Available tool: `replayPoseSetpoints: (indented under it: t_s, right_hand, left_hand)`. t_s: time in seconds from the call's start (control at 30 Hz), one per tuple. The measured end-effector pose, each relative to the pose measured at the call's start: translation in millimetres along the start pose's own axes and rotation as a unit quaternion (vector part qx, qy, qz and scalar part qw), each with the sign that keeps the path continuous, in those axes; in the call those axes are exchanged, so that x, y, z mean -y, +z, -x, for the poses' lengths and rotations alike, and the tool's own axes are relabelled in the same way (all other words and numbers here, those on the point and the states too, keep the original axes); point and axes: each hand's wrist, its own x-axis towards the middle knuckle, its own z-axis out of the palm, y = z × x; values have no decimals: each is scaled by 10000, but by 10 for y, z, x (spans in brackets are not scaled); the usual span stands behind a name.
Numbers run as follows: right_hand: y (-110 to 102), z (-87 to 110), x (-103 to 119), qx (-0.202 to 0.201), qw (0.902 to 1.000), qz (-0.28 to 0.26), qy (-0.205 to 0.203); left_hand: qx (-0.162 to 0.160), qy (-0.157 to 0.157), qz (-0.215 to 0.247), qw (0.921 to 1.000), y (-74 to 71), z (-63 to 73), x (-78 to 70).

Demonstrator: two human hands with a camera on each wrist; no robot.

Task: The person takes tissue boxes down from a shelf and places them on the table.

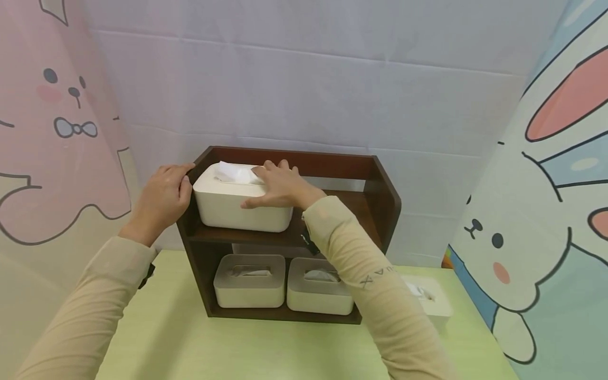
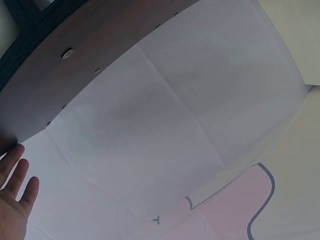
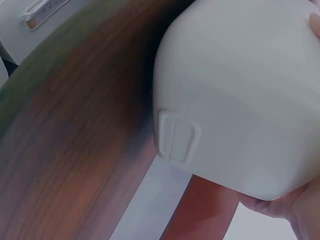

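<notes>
While the right hand (image 1: 282,187) grips a white tissue box (image 1: 235,208), upper left on the brown shelf (image 1: 390,206), the left hand (image 1: 163,192) rests extended fingers against its left side; two more boxes (image 1: 249,293) sit below, a fourth box (image 1: 440,306) right, on the green table (image 1: 266,348).

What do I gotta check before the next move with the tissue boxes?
1. Right grip on the upper tissue box: ok, its thumb is on the box's front.
2. Left grip at the left side of the brown shelf: ok, it's touching.
3. Upper tissue box pushed fully back: cannot tell, the right grip hides part of it.
4. Lower left box and lower right box inside the shelf: ok, side by side.
5. All four boxes on the shelf: not ok, the outside box stands on the table, to the shelf's right.
</notes>
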Motion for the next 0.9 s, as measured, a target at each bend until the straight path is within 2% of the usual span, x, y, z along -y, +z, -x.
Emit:
replayPoseSetpoints:
  t_s: [0.47, 0.9]
  right_hand:
    - [-114, 290, -105, -173, 9996, -158, -123]
    - [-205, 673, -184, -354, 9989, 32, -315]
  left_hand:
    - [-34, 14, 4, 10000, 7, -11, 8]
    - [-169, 82, 10, 9998, 14, -11, 20]
